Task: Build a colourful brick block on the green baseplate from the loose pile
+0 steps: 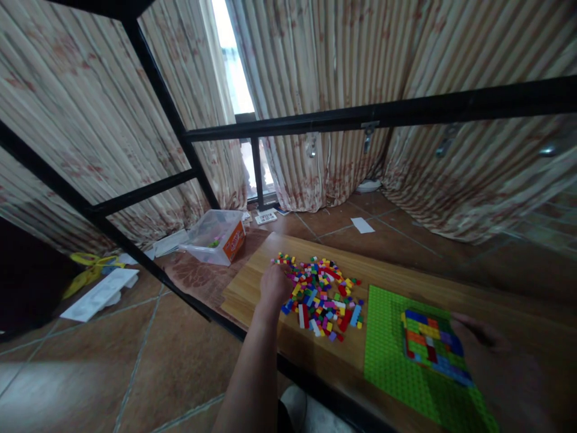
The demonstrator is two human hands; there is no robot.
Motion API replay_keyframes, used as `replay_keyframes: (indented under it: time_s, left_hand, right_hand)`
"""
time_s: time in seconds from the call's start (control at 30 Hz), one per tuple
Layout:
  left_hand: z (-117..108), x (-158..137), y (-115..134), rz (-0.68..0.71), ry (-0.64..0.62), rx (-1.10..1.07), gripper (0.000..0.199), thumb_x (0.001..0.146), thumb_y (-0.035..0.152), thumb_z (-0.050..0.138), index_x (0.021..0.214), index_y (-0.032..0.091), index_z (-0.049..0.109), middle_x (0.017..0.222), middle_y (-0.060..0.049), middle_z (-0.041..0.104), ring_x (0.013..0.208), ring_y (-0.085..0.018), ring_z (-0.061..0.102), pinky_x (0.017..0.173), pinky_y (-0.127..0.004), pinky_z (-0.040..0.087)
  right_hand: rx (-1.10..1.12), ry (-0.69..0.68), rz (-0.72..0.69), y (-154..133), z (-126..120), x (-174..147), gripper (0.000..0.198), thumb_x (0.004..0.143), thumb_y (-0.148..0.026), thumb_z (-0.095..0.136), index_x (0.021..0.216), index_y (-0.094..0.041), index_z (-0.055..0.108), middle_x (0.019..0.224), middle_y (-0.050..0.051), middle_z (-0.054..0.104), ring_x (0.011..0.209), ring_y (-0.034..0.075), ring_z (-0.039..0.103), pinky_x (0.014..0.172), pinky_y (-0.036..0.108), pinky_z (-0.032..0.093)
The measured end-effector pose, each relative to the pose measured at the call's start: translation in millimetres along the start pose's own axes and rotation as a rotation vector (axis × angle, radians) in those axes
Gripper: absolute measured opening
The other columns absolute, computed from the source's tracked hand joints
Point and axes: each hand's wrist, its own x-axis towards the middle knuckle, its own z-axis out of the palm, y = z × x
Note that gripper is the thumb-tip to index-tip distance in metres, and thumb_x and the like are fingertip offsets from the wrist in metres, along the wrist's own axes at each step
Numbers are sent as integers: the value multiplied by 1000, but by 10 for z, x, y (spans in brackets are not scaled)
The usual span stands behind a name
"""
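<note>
My left hand (274,286) reaches to the left edge of a pile of loose toy bricks (324,288) in many colours. Its fingers are curled in and turned away from me, so whatever they hold is hidden. Right of the pile lies a green baseplate (383,343). On it is a flat, multicoloured build of bricks (433,343), roughly rectangular. My right hand (491,355) is at the build's right side, dark and blurred, with its fingers near or touching the edge; their grip does not show clearly.
The wooden board (252,288) under the bricks has a black metal frame (198,159) beside and above it. A clear plastic box (214,237) with an orange label stands past its far left corner. Curtains (342,72) hang behind; white packaging (101,294) lies on the tiled floor.
</note>
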Motion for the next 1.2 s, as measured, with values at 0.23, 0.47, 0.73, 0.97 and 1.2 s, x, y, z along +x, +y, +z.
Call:
replay_keyframes:
  time_s: [0.23,0.47,0.73,0.97,1.2]
  left_hand:
    - [-12,3,22,6,-12,9,21,79,15,56,91,18,72,106,-15,70,103,-26,64,87,-34,46]
    - [-29,-50,199,52,-31,-326,13,80,19,56,84,15,68,85,-7,70,80,-18,62,75,-28,44]
    - [149,-322,642,231,-347,-893,21,82,30,53,71,14,60,62,3,52,57,-9,45,54,-20,34]
    - [225,-539,976,100,-555,-1128,26,76,36,66,88,13,67,68,0,60,57,-7,48,55,-20,34]
    - [382,-669,1189,76,-775,-1301,30,71,38,73,84,11,68,67,0,60,54,-6,48,54,-21,35]
  right_hand:
    - [18,37,-84,84,66,22,29,70,-53,54,84,-34,71,84,9,72,62,30,61,62,44,45]
    - [56,51,-143,81,70,-13,38,75,-50,52,94,-26,74,90,10,73,75,30,65,70,44,48]
    - [242,113,-192,-19,69,-98,36,79,-44,52,96,-20,73,97,10,73,86,25,67,82,40,48]
    - [508,137,-408,-226,50,-289,27,83,-41,54,93,-22,71,99,7,71,91,22,65,85,39,50]
    - [553,-199,-714,-432,27,-526,20,88,-27,56,102,-27,71,102,4,69,98,19,64,88,35,50]
